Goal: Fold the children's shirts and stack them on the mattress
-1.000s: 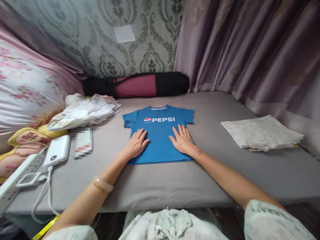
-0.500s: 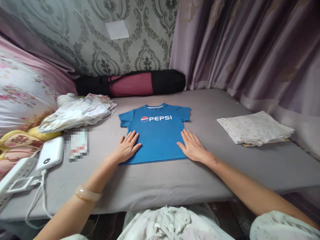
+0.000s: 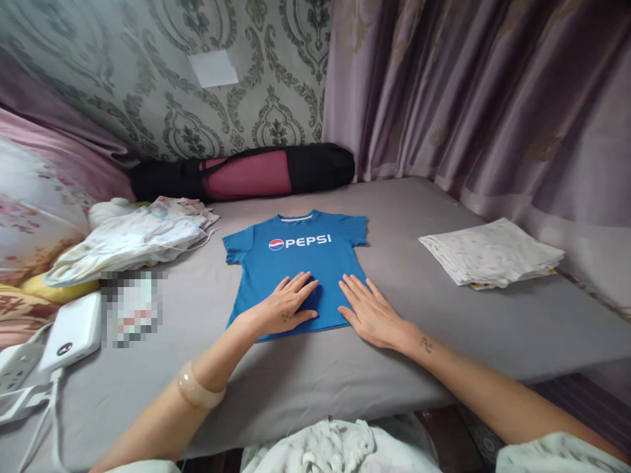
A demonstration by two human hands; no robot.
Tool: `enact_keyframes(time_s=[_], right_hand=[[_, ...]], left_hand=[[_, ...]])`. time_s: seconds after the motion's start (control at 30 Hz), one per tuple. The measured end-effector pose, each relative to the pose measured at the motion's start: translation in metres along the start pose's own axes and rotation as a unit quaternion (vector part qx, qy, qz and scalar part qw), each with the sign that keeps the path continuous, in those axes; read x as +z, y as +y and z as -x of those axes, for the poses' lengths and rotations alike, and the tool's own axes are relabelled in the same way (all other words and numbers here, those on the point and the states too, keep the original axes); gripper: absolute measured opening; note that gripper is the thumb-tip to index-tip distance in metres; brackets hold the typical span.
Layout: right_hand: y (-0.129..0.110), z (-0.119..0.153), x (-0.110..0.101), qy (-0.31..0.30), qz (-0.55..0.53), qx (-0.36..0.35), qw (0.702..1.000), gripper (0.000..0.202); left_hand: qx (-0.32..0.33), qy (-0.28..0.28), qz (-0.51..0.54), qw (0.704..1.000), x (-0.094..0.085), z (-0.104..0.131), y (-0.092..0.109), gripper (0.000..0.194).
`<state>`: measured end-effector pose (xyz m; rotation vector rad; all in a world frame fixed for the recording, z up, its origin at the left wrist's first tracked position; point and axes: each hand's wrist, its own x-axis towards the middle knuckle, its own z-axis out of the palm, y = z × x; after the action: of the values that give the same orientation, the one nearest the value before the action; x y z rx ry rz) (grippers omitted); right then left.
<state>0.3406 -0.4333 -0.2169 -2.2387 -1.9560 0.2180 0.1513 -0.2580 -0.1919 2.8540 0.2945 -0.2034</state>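
Observation:
A blue T-shirt (image 3: 296,276) with white PEPSI lettering lies spread face up on the grey sheet (image 3: 394,387), its collar pointing away from me. My left hand (image 3: 288,305) is over the lower middle of the shirt, palm down, fingers spread, with a dark shadow beside its fingertips. At the shirt's lower right, my right hand (image 3: 369,312) lies flat with its fingers extended. Neither hand holds anything.
Folded pale cloths (image 3: 493,253) lie on the right. Crumpled white clothing (image 3: 133,236) is on the left, near a white power bank (image 3: 73,332) with cables. A black and maroon bag (image 3: 246,174) lies along the wall.
My left hand has moved right, from the shirt's left edge to its lower middle. My right hand has shifted slightly inward and down. The view has tilted a little.

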Motion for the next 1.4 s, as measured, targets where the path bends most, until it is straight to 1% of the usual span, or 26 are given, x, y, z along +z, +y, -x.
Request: enact_keyframes(time_s=[0.07,0.17,0.23,0.3,0.37,0.43,0.5,0.57,0.63,0.7,0.77,0.87,0.93,1.03,1.13,1.2,1.33,1.4], right_hand=[[-0.001,0.001,0.000,-0.010,-0.006,0.001,1.000,0.063],[-0.001,0.002,-0.004,-0.018,-0.012,0.009,1.000,0.063],[0.000,0.001,-0.009,-0.032,-0.019,0.008,0.999,0.063],[0.002,-0.002,-0.015,-0.043,-0.030,0.000,0.999,0.061],[0.004,-0.006,-0.021,-0.031,-0.039,-0.008,0.999,0.053],[0.006,-0.012,-0.026,0.004,-0.039,-0.005,0.999,0.042],[0.007,-0.018,-0.028,0.042,-0.027,0.027,0.998,0.035],[0.008,-0.021,-0.028,0.066,-0.008,0.085,0.994,0.030],[0.010,-0.022,-0.027,0.076,0.009,0.150,0.986,0.026],[0.012,-0.020,-0.026,0.076,0.018,0.196,0.978,0.023],[0.015,-0.017,-0.026,0.066,0.013,0.225,0.972,0.023],[0.020,-0.015,-0.027,0.035,-0.012,0.248,0.968,0.026],[0.022,-0.015,-0.027,0.020,-0.037,0.259,0.965,0.027],[0.026,-0.015,-0.026,0.018,-0.078,0.265,0.961,0.028],[0.029,-0.015,-0.025,0.024,-0.118,0.262,0.958,0.028],[0.031,-0.014,-0.025,0.023,-0.147,0.254,0.956,0.031],[0.031,-0.009,-0.025,0.017,-0.177,0.229,0.957,0.046],[0.030,-0.006,-0.025,0.019,-0.186,0.215,0.958,0.050]], left_hand=[[0.001,-0.022,0.003,1.000,-0.005,-0.004,0.001,0.073],[0.008,-0.043,-0.014,0.999,-0.019,-0.011,-0.001,0.073],[0.020,-0.054,-0.024,0.998,-0.029,-0.022,-0.002,0.066],[0.021,-0.059,-0.024,0.998,-0.040,-0.038,-0.002,0.050],[0.012,-0.046,-0.012,0.999,-0.048,-0.060,-0.002,0.035],[0.017,-0.016,0.013,1.000,-0.054,-0.086,-0.002,0.032],[0.023,0.029,0.028,0.999,-0.057,-0.114,-0.001,0.030],[0.007,0.063,0.037,0.997,-0.057,-0.141,0.000,0.030],[-0.007,0.082,0.046,0.996,-0.055,-0.167,0.003,0.029],[-0.005,0.092,0.060,0.994,-0.052,-0.191,0.007,0.027],[-0.010,0.098,0.078,0.992,-0.048,-0.213,0.013,0.025],[-0.053,0.092,0.079,0.991,-0.041,-0.239,0.024,0.030],[-0.101,0.090,0.071,0.988,-0.037,-0.251,0.032,0.040],[-0.165,0.110,0.074,0.977,-0.032,-0.262,0.041,0.055],[-0.202,0.126,0.082,0.968,-0.029,-0.270,0.042,0.058],[-0.208,0.124,0.097,0.965,-0.029,-0.276,0.037,0.053],[-0.190,0.108,0.129,0.967,-0.031,-0.288,0.024,0.028],[-0.192,0.105,0.141,0.966,-0.033,-0.293,0.019,0.020]])
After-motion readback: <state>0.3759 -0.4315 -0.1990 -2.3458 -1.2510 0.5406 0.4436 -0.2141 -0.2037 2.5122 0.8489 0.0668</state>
